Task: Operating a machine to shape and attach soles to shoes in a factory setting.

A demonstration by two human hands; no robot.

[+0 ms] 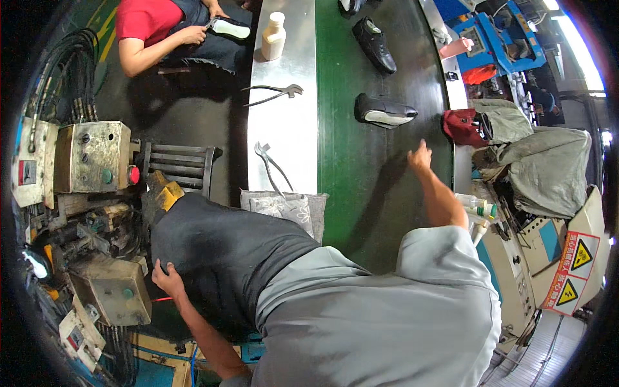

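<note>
My right hand (pixel 420 157) reaches out over the dark green conveyor belt (pixel 342 161), holding nothing, its fingers stretched forward and partly apart. Just beyond its fingertips a black shoe (pixel 385 111) lies on its side, its pale sole showing. Farther up the belt is another black shoe (pixel 374 45) with laces, and part of a third shows at the top edge. Near my dark-trousered leg, at the left, my left hand (pixel 169 280) has its thumb and fingers apart and holds nothing.
Pliers (pixel 274 95), a second pair of pliers (pixel 272 169) and a white bottle (pixel 274 37) lie or stand on the metal ledge (pixel 284 126). A co-worker (pixel 161 39) holds a shoe at upper left. Control boxes (pixel 93 157) stand at left; a covered machine (pixel 548 168) at right.
</note>
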